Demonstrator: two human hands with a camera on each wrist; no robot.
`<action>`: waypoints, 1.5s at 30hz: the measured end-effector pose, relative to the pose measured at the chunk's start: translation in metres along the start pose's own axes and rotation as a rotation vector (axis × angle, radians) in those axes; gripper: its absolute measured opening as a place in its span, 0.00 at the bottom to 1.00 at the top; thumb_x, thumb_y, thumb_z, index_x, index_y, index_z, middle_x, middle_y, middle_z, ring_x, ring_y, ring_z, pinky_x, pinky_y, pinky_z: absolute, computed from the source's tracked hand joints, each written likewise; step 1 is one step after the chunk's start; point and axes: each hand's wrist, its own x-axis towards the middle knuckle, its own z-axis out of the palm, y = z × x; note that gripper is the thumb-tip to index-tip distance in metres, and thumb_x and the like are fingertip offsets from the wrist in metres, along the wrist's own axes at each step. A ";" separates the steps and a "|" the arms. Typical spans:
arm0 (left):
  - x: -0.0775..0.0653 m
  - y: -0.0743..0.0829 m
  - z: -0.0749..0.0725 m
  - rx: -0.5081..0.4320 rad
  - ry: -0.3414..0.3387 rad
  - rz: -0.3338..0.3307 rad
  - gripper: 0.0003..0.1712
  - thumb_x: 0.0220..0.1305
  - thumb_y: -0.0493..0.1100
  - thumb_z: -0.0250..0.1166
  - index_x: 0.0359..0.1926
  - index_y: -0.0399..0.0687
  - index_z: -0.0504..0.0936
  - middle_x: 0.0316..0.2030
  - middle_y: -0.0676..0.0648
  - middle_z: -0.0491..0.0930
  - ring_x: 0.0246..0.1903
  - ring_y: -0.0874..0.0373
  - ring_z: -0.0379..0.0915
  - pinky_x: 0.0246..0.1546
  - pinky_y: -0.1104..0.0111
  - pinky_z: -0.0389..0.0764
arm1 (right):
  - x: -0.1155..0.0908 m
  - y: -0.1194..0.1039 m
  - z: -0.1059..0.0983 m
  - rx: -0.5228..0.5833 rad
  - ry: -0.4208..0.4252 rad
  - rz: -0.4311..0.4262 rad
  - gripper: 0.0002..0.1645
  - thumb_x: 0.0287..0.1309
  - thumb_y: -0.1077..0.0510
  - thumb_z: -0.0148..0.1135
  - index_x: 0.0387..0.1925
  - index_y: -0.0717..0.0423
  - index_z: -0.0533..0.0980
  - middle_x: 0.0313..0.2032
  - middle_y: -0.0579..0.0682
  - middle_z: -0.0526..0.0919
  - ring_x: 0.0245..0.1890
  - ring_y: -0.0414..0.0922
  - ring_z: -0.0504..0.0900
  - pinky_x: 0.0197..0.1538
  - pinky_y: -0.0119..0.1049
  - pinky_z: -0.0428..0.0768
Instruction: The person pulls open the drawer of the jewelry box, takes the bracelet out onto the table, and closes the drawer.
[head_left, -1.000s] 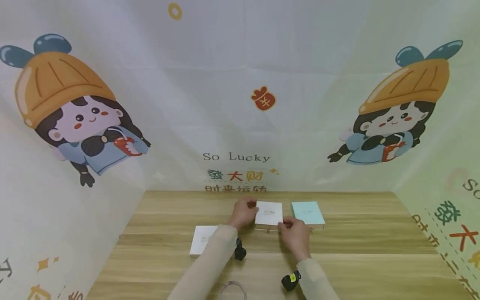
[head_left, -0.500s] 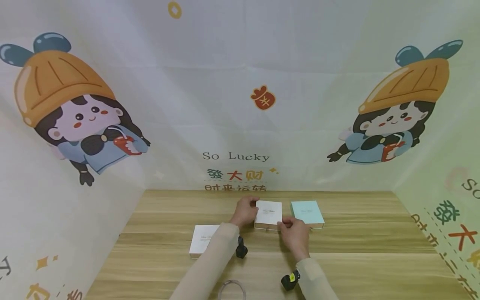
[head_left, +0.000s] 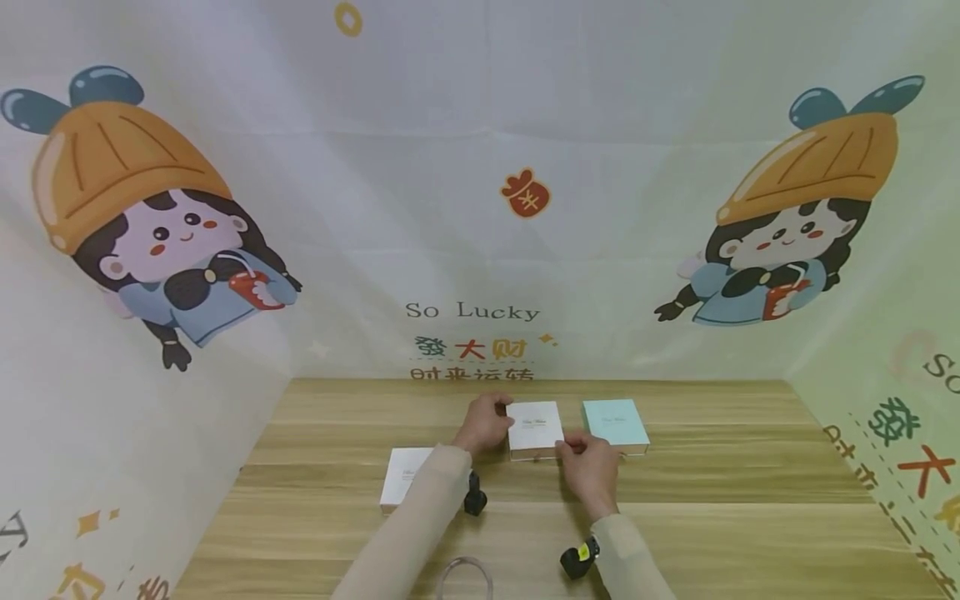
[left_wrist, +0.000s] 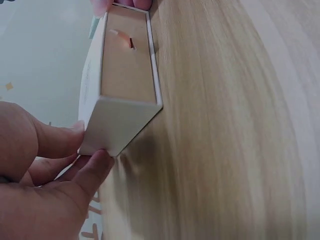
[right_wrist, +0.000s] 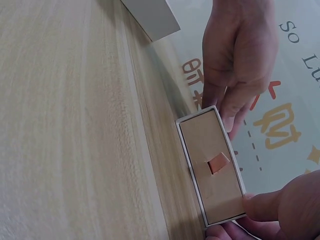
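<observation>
A square white box [head_left: 535, 427] with gold lettering lies on the wooden table between both hands. My left hand [head_left: 483, 423] holds its far left corner, thumb and fingers pinching it. At the near right corner, the thumb and fingers of my right hand [head_left: 591, 471] grip the edge. The box's tan front [right_wrist: 197, 142], framed in white, carries a small copper-coloured ribbon tab [right_wrist: 218, 163] at its middle. Beyond my right hand lies a mint-green box [head_left: 615, 423]. A second white box [head_left: 402, 473] sits nearer on the left, partly hidden by my left sleeve.
A clear loop [head_left: 465, 571] shows at the table's near edge. Printed cloth walls [head_left: 480, 250] close off the back and both sides of the wooden table [head_left: 735, 467].
The far edge of the held white box has shifted slightly left along with my left hand, so the box is turned a little. My right hand stays at its corner.
</observation>
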 end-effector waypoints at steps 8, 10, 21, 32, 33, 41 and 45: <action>-0.008 -0.004 -0.008 0.047 -0.001 0.002 0.19 0.60 0.31 0.70 0.52 0.31 0.82 0.43 0.38 0.82 0.43 0.51 0.78 0.48 0.60 0.82 | 0.000 0.001 0.002 -0.002 0.021 -0.010 0.08 0.61 0.61 0.69 0.36 0.64 0.87 0.32 0.58 0.89 0.33 0.49 0.84 0.36 0.37 0.77; -0.012 -0.004 -0.010 0.045 0.000 0.009 0.18 0.58 0.30 0.71 0.50 0.30 0.82 0.40 0.39 0.82 0.39 0.53 0.76 0.44 0.63 0.82 | 0.000 0.001 0.002 -0.010 0.029 -0.020 0.08 0.61 0.60 0.69 0.35 0.64 0.87 0.32 0.58 0.89 0.33 0.49 0.85 0.37 0.38 0.78; -0.041 0.001 -0.021 0.172 -0.017 0.035 0.19 0.51 0.35 0.80 0.38 0.32 0.79 0.37 0.39 0.81 0.35 0.54 0.71 0.41 0.62 0.78 | 0.003 0.006 0.003 -0.035 -0.012 -0.071 0.09 0.64 0.59 0.68 0.39 0.62 0.87 0.36 0.57 0.90 0.38 0.50 0.86 0.42 0.42 0.80; -0.069 -0.006 -0.018 0.195 -0.002 0.072 0.23 0.48 0.39 0.82 0.39 0.33 0.79 0.31 0.45 0.79 0.31 0.57 0.69 0.35 0.65 0.76 | 0.012 0.011 0.001 -0.084 -0.153 -0.167 0.09 0.65 0.57 0.68 0.42 0.56 0.88 0.41 0.54 0.91 0.43 0.50 0.86 0.48 0.48 0.83; -0.071 -0.006 -0.017 0.205 -0.001 0.076 0.23 0.48 0.39 0.82 0.40 0.33 0.80 0.32 0.44 0.80 0.31 0.57 0.69 0.36 0.64 0.76 | 0.013 0.011 0.002 -0.086 -0.170 -0.174 0.09 0.65 0.57 0.68 0.42 0.55 0.88 0.42 0.54 0.91 0.44 0.50 0.87 0.49 0.48 0.83; -0.097 -0.002 -0.009 0.281 0.084 0.119 0.26 0.44 0.43 0.84 0.36 0.31 0.81 0.30 0.41 0.81 0.30 0.54 0.73 0.33 0.63 0.78 | 0.016 0.010 0.005 -0.073 -0.257 -0.242 0.09 0.66 0.55 0.68 0.43 0.52 0.89 0.46 0.52 0.91 0.51 0.53 0.87 0.55 0.52 0.83; -0.109 0.001 -0.003 0.314 0.118 0.086 0.36 0.46 0.46 0.83 0.46 0.21 0.79 0.38 0.31 0.82 0.40 0.42 0.79 0.44 0.54 0.83 | 0.016 0.010 0.006 -0.060 -0.286 -0.268 0.09 0.65 0.55 0.68 0.43 0.52 0.89 0.45 0.52 0.91 0.53 0.54 0.87 0.57 0.53 0.82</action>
